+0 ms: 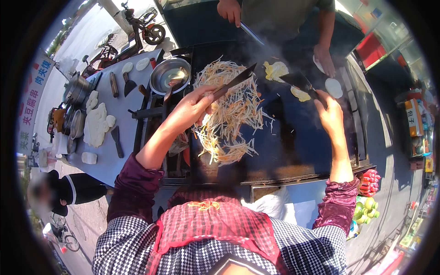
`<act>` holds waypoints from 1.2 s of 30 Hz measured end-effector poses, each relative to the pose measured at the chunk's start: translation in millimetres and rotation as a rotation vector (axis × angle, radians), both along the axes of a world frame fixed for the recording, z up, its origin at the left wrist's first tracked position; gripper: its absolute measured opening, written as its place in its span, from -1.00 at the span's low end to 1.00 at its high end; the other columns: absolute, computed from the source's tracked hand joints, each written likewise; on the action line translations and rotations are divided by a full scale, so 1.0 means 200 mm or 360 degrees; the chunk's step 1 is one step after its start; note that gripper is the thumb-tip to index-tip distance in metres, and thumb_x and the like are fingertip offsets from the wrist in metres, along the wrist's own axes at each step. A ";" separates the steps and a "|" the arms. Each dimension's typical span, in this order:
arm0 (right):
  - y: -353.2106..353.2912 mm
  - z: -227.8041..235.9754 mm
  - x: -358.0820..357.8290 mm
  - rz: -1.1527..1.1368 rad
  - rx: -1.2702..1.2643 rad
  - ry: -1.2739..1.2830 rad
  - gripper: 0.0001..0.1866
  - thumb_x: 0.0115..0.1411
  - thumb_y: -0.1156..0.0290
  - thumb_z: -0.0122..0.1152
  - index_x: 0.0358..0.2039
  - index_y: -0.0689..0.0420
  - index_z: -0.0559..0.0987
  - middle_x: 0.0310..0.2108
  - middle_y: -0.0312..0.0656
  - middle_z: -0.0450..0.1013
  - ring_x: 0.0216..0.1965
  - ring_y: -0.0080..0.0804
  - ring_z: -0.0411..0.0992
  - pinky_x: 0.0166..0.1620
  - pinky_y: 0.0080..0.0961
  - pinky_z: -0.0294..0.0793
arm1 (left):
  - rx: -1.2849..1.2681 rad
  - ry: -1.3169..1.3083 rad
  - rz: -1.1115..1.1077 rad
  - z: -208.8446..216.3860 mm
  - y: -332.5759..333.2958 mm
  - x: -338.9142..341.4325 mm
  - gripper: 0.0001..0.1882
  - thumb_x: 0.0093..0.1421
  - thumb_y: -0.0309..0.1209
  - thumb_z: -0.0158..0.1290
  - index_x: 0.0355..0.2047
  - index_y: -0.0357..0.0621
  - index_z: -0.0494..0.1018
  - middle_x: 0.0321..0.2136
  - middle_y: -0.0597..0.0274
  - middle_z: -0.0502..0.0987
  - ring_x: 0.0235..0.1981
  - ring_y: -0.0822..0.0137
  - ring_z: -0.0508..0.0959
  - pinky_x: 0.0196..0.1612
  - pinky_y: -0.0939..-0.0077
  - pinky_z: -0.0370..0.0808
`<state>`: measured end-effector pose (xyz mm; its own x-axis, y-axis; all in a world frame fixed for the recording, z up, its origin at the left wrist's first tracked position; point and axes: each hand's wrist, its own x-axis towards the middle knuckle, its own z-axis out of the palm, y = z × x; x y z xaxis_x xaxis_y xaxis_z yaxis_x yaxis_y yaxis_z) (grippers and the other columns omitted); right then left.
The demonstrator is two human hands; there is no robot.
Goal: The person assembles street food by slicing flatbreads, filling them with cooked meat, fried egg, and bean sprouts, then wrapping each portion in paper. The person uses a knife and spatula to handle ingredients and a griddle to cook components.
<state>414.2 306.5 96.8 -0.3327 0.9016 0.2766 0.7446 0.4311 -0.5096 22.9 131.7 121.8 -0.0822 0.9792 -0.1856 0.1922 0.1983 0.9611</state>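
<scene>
Left hand [199, 103] grips a long dark metal spatula [237, 80] above loose pale shreds [229, 121], apparently part-cooked, right hand [329, 113] grips a broad dark metal spatula [297, 81] at yellow egg patches [275, 71], seemingly nearly set, the flat white dough round [333, 87] ahead apparently yet to brown.

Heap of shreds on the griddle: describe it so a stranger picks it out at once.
Find the big dark griddle. On its left part, partly behind the left hand, lies the heap of shreds. It is a loose, pale tangle flecked with orange, unlike the flat yellow pieces to its right.
</scene>
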 end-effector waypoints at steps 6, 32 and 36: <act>-0.45 -0.11 -0.14 0.0408 -0.0013 -0.0611 -0.62 0.10 0.40 0.39 -0.02 0.06 0.62 -0.31 -0.13 0.49 -0.21 -0.08 0.53 -0.13 -0.26 0.54 | 0.0020 0.1608 -0.0343 0.07 -0.87 -0.20 -0.51 0.18 -0.37 0.22 0.16 0.07 0.49 -0.39 0.11 0.44 -0.39 0.06 0.57 -0.33 0.26 0.52; -0.39 -0.36 -0.91 0.0325 0.0036 -0.0269 -0.61 0.30 0.27 0.20 0.14 -0.03 0.51 -0.18 -0.06 0.51 -0.19 0.05 0.56 -0.16 -0.09 0.56 | 0.0180 0.1495 0.0240 -0.28 -0.45 -0.07 -0.74 0.26 -0.31 0.12 -0.05 -0.01 0.54 -0.44 -0.10 0.56 -0.40 -0.12 0.64 -0.32 0.10 0.60; -0.49 -0.33 -0.91 0.0138 -0.0280 -0.0542 -0.59 0.29 0.17 0.22 0.13 -0.05 0.55 -0.14 -0.06 0.52 -0.16 0.08 0.55 -0.08 -0.11 0.56 | 0.0508 0.1643 0.0071 -0.34 -0.41 -0.02 -0.74 0.23 -0.37 0.11 -0.09 -0.15 0.48 -0.48 -0.02 0.52 -0.50 0.02 0.63 -0.46 0.24 0.58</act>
